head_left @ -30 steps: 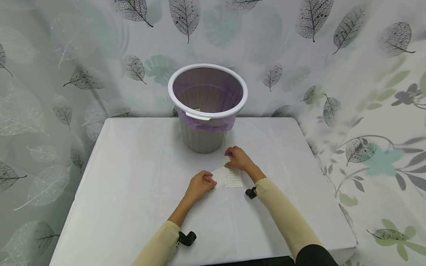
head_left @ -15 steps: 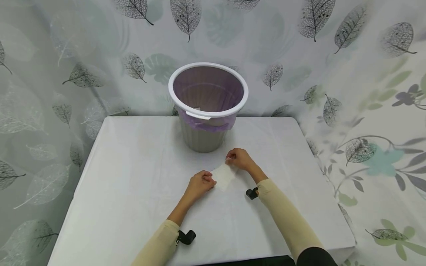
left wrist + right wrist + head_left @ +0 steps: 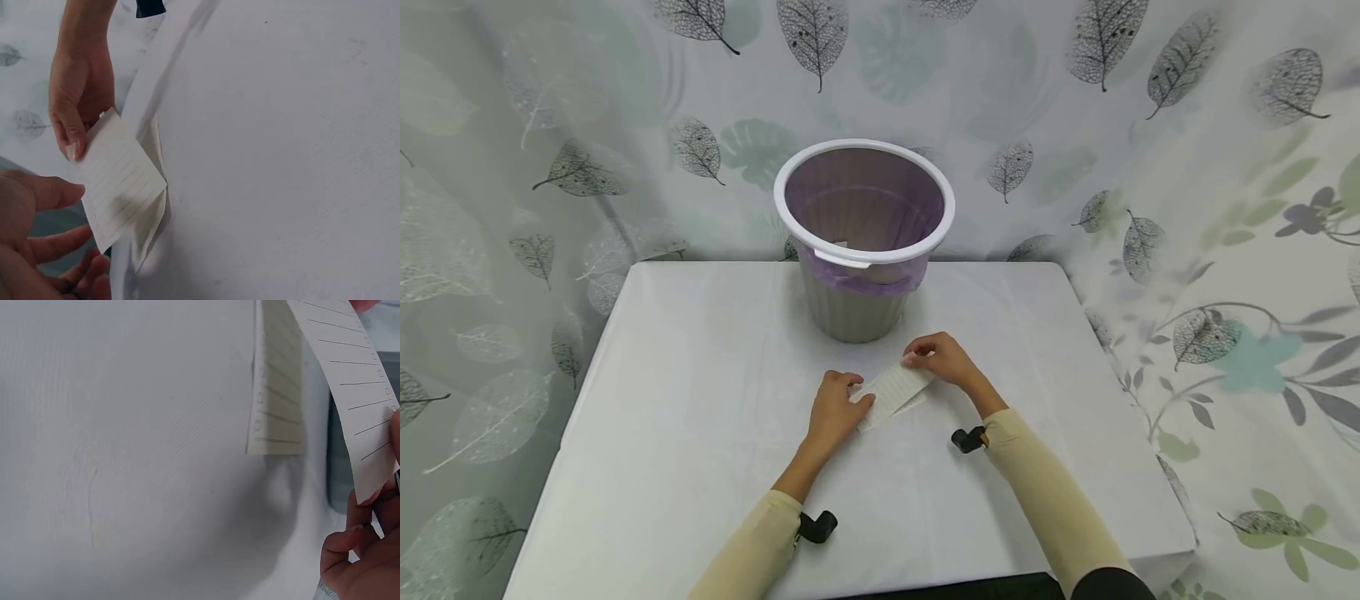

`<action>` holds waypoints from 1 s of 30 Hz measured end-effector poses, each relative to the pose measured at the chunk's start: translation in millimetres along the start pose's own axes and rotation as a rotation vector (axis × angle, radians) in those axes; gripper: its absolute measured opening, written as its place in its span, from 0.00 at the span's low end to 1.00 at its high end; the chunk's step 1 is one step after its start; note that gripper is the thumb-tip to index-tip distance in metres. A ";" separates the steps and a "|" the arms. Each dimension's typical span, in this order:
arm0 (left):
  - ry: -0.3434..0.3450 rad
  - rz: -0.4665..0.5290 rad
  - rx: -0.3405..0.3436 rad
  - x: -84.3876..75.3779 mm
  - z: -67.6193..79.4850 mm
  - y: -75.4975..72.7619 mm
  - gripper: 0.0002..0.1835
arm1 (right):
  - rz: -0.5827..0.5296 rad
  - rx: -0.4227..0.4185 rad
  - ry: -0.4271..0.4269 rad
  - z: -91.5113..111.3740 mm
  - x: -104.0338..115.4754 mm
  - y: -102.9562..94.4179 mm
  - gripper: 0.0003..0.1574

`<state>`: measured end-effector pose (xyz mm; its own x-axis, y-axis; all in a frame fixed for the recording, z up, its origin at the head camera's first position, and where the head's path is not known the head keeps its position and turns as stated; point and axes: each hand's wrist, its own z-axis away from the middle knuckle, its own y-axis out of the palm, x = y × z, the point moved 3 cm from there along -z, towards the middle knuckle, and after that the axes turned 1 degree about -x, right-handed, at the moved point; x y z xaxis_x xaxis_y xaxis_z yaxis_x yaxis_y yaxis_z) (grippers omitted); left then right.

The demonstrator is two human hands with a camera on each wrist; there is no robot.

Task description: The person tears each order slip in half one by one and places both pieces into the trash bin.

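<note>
My right hand (image 3: 936, 357) pinches one end of a white lined slip of paper (image 3: 895, 386) between thumb and fingers, tilted above the table. At its other end is my left hand (image 3: 838, 408), thumb and fingers spread apart. The left thumb tip (image 3: 76, 192) is right at the slip's edge in the left wrist view. Beneath the slip, a second lined piece of paper (image 3: 278, 394) lies on the tablecloth, partly hidden. Small boxes run along one side of both pieces in the right wrist view.
A grey bin (image 3: 857, 308) with a white rim and purple liner stands behind the hands. Something small and white (image 3: 841, 244) shows inside it. A white cloth covers the table (image 3: 700, 400); leaf-patterned curtains (image 3: 647, 167) hang behind and at the sides.
The slip has turned its lined face up, now slanting between the hands. My left hand has shifted slightly left and away, its fingers spreading from a pinch. The right hand still holds its end.
</note>
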<state>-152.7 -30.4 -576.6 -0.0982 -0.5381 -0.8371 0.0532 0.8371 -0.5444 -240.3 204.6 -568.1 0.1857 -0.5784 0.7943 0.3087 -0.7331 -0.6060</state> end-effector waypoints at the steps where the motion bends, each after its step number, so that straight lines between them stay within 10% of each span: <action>1: 0.015 -0.009 -0.012 -0.9 -1.2 -2.2 0.17 | -0.029 -0.006 -0.003 0.3 1.7 0.0 0.04; 14: 0.062 0.135 -0.049 -4.3 -17.8 -24.5 0.07 | -0.204 -0.078 -0.057 3.1 31.7 0.5 0.04; 30: 0.201 0.149 -0.100 -20.2 -23.4 -47.3 0.09 | -0.029 -0.069 -0.239 -1.1 70.0 4.8 0.08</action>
<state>-176.5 -56.8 -532.7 -0.2922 -0.3865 -0.8748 -0.0160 0.9165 -0.3997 -226.9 160.1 -515.4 0.3951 -0.4619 0.7941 0.2541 -0.7757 -0.5777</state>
